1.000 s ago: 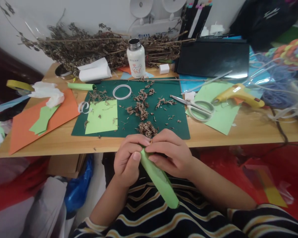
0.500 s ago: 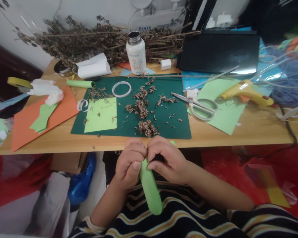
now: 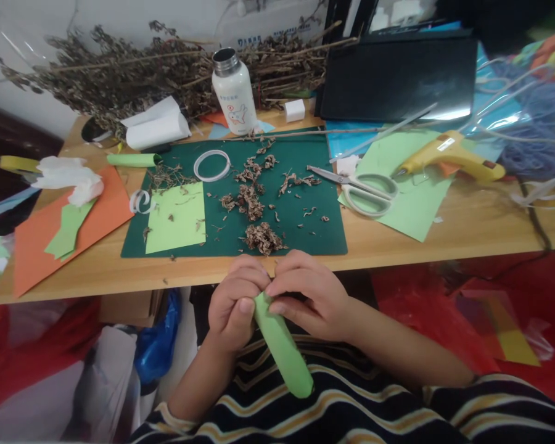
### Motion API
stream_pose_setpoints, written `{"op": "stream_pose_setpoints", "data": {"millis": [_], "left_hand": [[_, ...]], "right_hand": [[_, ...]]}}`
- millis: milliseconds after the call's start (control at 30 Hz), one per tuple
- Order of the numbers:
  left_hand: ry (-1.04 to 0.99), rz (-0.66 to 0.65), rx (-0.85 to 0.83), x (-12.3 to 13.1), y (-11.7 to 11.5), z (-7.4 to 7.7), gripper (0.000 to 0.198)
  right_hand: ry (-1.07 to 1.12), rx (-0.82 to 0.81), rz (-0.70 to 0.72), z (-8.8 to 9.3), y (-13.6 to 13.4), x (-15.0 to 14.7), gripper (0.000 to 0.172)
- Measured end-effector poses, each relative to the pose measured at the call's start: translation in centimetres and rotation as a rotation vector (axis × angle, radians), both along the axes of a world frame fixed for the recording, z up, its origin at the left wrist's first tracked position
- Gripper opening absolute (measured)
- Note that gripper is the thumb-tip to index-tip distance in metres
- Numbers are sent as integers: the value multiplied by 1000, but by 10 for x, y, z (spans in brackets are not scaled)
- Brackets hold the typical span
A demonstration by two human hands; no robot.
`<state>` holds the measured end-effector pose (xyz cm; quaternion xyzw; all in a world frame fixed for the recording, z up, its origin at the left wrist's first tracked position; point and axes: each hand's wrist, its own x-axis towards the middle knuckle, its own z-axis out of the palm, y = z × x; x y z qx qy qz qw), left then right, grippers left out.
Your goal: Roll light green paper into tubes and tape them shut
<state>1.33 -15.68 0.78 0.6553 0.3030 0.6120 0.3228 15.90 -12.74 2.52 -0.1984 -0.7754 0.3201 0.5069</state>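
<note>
A rolled tube of light green paper [image 3: 284, 351] slants down over my lap, its upper end between both hands. My left hand [image 3: 237, 302] is closed on that end, thumb pressed to its side. From the other side my right hand [image 3: 312, 299] pinches the same end with thumb and fingers. Just beyond my hands lies a pile of crumbled dried leaves [image 3: 263, 237] on a green cutting mat [image 3: 305, 246]. More leaf bits trail up the mat behind it. Whatever is inside the tube is hidden.
Scissors [image 3: 370, 194] and a yellow glue gun [image 3: 453, 157] lie at the right on green paper. An uncapped white bottle [image 3: 235, 95] stands at the back before dried branches [image 3: 134, 74]. A tape ring [image 3: 211, 165] and a yellow-green sheet [image 3: 176, 216] rest on the mat.
The lower end of the paper tube has swung slightly right, and my right fingers have shifted a little at its top. The desk appears shifted left as the view turned.
</note>
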Motion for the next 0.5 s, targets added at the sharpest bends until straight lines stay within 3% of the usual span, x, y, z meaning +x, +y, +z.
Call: {"op": "stream_pose_setpoints", "data": {"millis": [200,500], "left_hand": [[-4,21,-11,-2,6,-4,17],[194,157,31,-9,9,-1,17]], "right_hand": [[-25,47,-64,-5,4,-1,6],[-178,5,14,6,15,1,11]]}}
